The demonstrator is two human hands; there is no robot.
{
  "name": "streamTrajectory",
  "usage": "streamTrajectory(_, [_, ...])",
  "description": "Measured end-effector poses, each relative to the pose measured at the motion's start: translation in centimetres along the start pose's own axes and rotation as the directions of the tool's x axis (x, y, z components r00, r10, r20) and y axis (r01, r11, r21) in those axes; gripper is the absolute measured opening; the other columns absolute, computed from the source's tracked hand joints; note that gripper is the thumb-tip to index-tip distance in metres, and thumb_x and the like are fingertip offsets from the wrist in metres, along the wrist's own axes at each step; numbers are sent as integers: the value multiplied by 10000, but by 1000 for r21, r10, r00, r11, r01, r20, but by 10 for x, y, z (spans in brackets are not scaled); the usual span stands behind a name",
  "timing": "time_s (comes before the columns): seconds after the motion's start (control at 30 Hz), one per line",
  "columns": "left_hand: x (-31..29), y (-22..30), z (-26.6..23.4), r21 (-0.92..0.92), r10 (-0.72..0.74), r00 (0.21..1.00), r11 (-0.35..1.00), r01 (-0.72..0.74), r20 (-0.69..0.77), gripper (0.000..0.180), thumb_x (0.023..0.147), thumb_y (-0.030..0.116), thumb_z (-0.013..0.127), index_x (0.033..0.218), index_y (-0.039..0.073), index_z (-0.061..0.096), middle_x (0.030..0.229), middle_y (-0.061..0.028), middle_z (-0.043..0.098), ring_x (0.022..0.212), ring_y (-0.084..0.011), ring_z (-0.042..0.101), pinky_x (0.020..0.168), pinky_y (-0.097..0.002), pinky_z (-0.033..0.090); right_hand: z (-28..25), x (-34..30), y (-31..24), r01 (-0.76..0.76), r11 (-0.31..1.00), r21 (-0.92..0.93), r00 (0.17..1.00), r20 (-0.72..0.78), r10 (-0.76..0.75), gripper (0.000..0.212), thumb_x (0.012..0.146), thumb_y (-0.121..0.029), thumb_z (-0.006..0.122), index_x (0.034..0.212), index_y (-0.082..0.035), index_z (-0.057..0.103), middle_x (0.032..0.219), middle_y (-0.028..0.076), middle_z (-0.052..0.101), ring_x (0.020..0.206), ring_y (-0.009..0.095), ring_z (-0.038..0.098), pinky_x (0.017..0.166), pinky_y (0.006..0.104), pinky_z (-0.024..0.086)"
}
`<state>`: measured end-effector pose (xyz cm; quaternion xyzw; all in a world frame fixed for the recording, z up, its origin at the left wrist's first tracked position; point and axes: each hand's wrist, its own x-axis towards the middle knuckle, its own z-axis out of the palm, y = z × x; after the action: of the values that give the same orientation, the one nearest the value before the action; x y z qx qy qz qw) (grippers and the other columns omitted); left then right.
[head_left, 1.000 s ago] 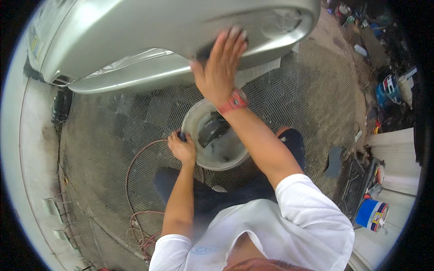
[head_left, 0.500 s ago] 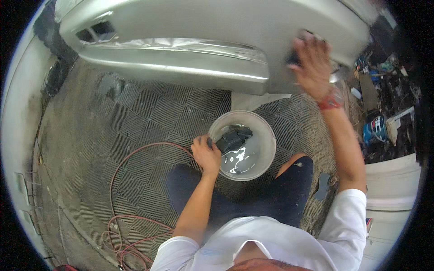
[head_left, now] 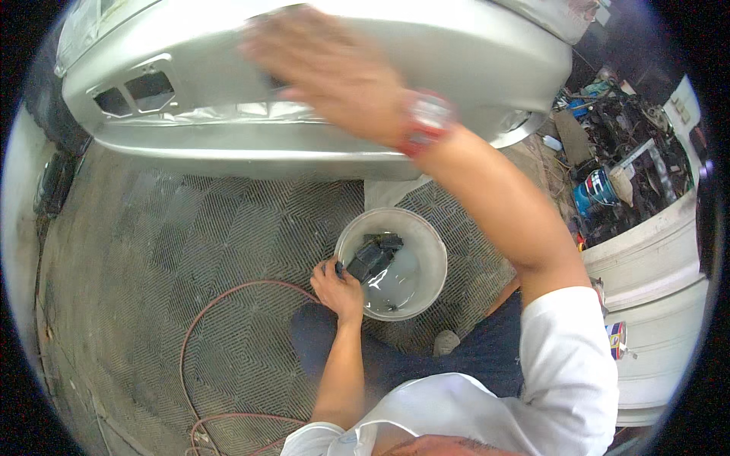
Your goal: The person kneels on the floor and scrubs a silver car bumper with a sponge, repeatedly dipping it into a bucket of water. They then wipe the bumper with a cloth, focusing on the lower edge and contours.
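A silver car bumper (head_left: 471, 68) stretches across the far side. My right hand (head_left: 334, 72), smeared by motion, lies flat over its upper left part. Dark edges of a pad (head_left: 276, 81) show beneath that hand, pressed to the bumper; most of the pad is hidden. Near my knees stands a round whitish bucket (head_left: 439, 254) holding cloudy water and several dark, block-like pieces (head_left: 370, 257). At the bucket's left rim, my left hand (head_left: 338, 292) is closed, with a small dark piece (head_left: 339, 268) at its fingers.
A reddish hose (head_left: 190, 346) curves over the ridged floor mat (head_left: 228, 220) at left. To the right are a blue can (head_left: 593, 191), piled clutter and pale panels (head_left: 646, 258). A pale sheet (head_left: 384, 193) lies between bumper and bucket. My legs flank the bucket.
My right hand has swept left across the bumper from its right end, the dark pad moving with it. My left hand stays at the bucket's rim. The view has shifted somewhat.
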<state>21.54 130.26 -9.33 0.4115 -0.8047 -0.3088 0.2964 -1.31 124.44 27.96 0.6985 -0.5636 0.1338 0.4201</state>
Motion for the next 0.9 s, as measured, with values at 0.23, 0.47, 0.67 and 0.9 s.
streamTrajectory(0.23, [-2, 19, -4, -46, 60, 994, 997, -56, 95, 404, 874, 6, 776, 1275, 29, 734, 1339, -186, 644, 1256, -427, 596, 1054, -544, 495, -163, -208, 87, -471, 740, -480, 882, -257, 395, 772, 1101, -457, 621, 1708, -36, 397, 1736, 229, 432, 1639, 418, 364, 1363, 611, 205])
streamTrajectory(0.47, [-6, 19, -6, -6, 114, 992, 993, -114, 59, 394, 887, 15, 764, 1280, 27, 725, 1329, -210, 647, 1261, -457, 590, 1063, -560, 479, -73, -45, 28, -230, 953, -198, 964, -183, 195, 853, 953, -532, 762, 1618, -54, 522, 1618, 213, 548, 1538, 418, 492, 1322, 556, 342])
streamTrajectory(0.67, [-9, 13, -2, -14, 173, 985, 985, -172, 15, 387, 894, 8, 766, 1278, 18, 723, 1299, -205, 657, 1230, -458, 602, 1067, -559, 466, -165, -210, 111, -521, 793, -316, 839, -362, 407, 706, 1047, -420, 683, 1615, -41, 504, 1618, 214, 538, 1552, 408, 467, 1320, 572, 323])
streamTrajectory(0.9, [-15, 16, 4, 7, 285, 959, 959, -285, -14, 326, 892, -14, 748, 1216, -7, 720, 1202, -204, 655, 1183, -447, 600, 1061, -541, 453, -161, -223, 111, -694, 712, -106, 672, -450, 588, 753, 1075, -404, 649, 1641, 31, 410, 1644, 290, 461, 1579, 487, 395, 1320, 656, 263])
